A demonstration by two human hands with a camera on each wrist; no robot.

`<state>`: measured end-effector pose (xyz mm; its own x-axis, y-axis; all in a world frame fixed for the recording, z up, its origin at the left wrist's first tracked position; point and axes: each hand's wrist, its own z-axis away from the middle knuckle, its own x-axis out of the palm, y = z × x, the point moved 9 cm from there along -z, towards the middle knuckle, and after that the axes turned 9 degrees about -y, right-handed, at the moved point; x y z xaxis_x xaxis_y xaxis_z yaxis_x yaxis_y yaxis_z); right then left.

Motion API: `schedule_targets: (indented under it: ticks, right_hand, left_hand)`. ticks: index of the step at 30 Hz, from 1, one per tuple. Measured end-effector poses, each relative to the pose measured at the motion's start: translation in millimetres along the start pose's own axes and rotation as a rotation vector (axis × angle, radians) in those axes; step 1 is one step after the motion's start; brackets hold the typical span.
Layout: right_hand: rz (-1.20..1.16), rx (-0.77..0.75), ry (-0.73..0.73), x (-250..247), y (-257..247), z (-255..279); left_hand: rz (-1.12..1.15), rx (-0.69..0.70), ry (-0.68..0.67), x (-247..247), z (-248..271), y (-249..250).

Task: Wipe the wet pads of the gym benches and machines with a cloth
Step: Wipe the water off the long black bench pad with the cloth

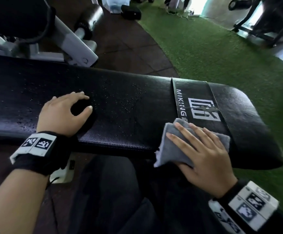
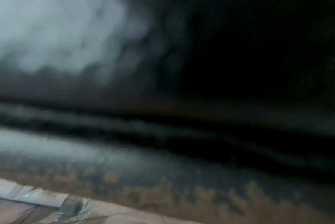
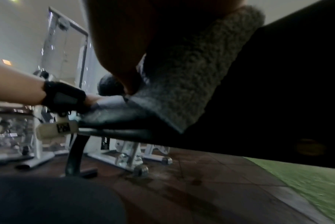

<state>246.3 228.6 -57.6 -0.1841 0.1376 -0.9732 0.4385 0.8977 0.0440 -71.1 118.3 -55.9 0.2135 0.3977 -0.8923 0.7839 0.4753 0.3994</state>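
A long black bench pad [image 1: 120, 102] runs across the head view, speckled with water drops in its middle and left part. My right hand [image 1: 199, 149] lies flat with straight fingers on a grey cloth [image 1: 171, 144], pressing it onto the pad's near edge beside the white logo band [image 1: 203, 108]. In the right wrist view the grey cloth [image 3: 191, 78] drapes over the bench pad [image 3: 277, 91] edge under my fingers. My left hand [image 1: 66, 112] rests on the wet pad with fingers arched and spread, holding nothing. The left wrist view is dark and blurred.
A white machine frame [image 1: 73, 43] with a black roller pad [image 1: 90, 16] stands behind the bench. Green turf [image 1: 221, 51] lies to the right, brown rubber tiles [image 1: 124, 44] behind. My dark-trousered legs [image 1: 113, 196] are under the bench's near edge.
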Motion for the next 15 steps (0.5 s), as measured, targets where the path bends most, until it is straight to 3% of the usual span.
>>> schedule_targets:
  ticks: [7, 11, 15]
  right_hand:
    - [-0.115, 0.029, -0.011, 6.9, -64.8, -54.2]
    - [-0.121, 0.072, -0.026, 4.9, -52.2, -47.7]
    - [-0.115, 0.243, -0.028, 2.4, -24.2, -46.5]
  left_hand:
    - [0.019, -0.007, 0.051, -5.4, 1.6, -0.7]
    - [0.039, -0.022, -0.048, -3.0, -1.3, -7.7]
    - [-0.16, -0.143, -0.146, -25.0, -4.1, -51.6]
